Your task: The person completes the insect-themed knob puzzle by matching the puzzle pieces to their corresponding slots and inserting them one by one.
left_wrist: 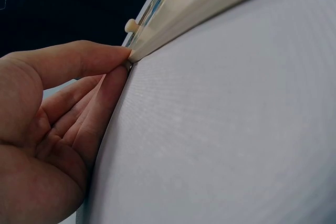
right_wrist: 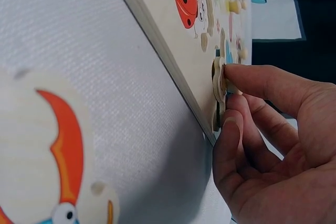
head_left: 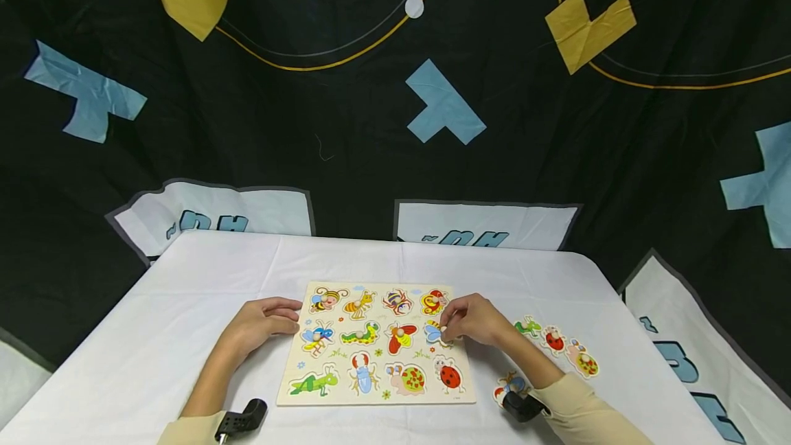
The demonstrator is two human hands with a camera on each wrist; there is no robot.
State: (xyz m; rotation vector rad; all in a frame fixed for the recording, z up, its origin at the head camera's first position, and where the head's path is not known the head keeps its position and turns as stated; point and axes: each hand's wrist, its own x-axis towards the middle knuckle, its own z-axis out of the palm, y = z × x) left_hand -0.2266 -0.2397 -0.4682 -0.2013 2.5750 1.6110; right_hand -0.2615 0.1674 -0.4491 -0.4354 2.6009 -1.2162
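A wooden peg puzzle board (head_left: 334, 393) with insect pictures lies flat on the table. My left hand (head_left: 262, 325) reaches to its left edge; in the left wrist view the thumb (left_wrist: 100, 59) and index finger touch that edge. My right hand (head_left: 476, 319) pinches a blue-winged insect puzzle piece (head_left: 432, 330) at the right end of the middle row. In the right wrist view this piece (right_wrist: 218, 82) stands slightly tilted at the board's surface; its knob is mostly hidden by the fingers. Knobbed pieces sit in the upper two rows.
Right of the board lie a loose caterpillar-green piece (head_left: 528, 326), a ladybug piece (head_left: 554, 340) and a snail piece (head_left: 583, 359). A stag beetle piece (head_left: 511, 383) lies partly under the right wrist camera. White cloth (head_left: 204, 280) covers the table, with a black backdrop behind.
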